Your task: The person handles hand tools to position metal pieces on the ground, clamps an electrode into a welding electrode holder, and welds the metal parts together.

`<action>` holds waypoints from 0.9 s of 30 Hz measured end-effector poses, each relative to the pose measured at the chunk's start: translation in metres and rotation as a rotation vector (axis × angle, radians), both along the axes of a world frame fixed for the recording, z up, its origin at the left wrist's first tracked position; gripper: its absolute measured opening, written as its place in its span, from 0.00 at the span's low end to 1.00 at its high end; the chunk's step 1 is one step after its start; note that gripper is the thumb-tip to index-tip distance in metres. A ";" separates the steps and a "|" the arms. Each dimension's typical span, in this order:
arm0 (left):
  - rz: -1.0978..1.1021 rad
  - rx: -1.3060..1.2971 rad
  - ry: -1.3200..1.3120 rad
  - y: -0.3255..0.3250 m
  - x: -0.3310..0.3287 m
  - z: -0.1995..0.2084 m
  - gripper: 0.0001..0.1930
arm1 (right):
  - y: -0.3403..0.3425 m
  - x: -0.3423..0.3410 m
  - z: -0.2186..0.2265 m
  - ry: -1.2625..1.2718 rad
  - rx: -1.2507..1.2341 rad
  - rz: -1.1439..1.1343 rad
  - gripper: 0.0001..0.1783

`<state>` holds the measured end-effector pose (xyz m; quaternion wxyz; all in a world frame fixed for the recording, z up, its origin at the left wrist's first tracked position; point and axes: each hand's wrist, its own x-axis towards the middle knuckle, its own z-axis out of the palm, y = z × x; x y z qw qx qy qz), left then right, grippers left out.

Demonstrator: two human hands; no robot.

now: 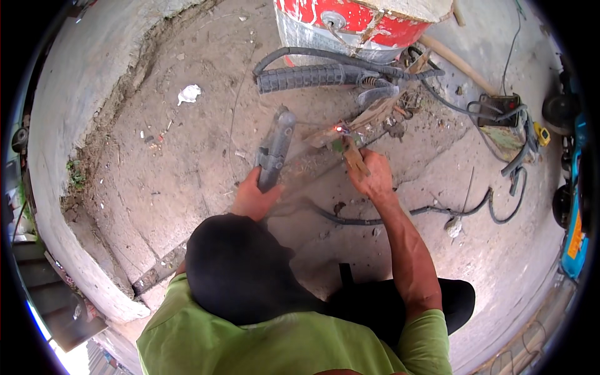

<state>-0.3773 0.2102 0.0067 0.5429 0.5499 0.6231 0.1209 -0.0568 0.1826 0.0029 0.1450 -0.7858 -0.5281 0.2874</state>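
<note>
My left hand [255,197] is closed around the near end of a dark grey elongated metal piece [279,140]. Its rounded far end points away from me, and a small collar or joint sits partway along it. To the right, my right hand [375,175] grips a worn brown clamp-like tool [355,159] with a bit of green near its far end. A small orange-red glow [339,129] shows just beyond this tool, close to a splintered board [375,114]. A thin dark line, perhaps a rod, lies between the glow and the metal piece; blur hides what it joins.
Ahead stands a red and white bucket [350,28], with a black ribbed tube [300,78] before it. A wooden handle [459,65], a box with cables [500,122] and a yellow tape measure [541,133] lie right. A black cable [431,210] crosses the floor. Left rises a concrete ledge [69,125].
</note>
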 end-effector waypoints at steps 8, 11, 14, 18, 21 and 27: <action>-0.026 0.037 0.037 -0.001 -0.004 -0.008 0.31 | 0.000 -0.001 0.000 -0.010 -0.003 0.022 0.18; -0.024 -0.013 0.013 0.001 0.001 -0.001 0.32 | 0.000 0.000 -0.001 -0.007 -0.013 0.009 0.18; -0.013 -0.018 0.018 -0.001 0.000 -0.003 0.33 | 0.000 0.001 -0.001 0.010 -0.022 0.027 0.21; -0.022 0.119 -0.014 -0.003 -0.002 -0.007 0.18 | 0.000 0.000 -0.002 0.009 -0.037 0.025 0.20; -0.032 0.114 -0.026 -0.002 0.000 -0.006 0.18 | -0.001 0.000 0.000 0.015 -0.026 0.021 0.20; 0.023 0.021 -0.090 0.001 0.006 0.008 0.16 | 0.000 0.000 0.001 0.009 -0.059 0.014 0.19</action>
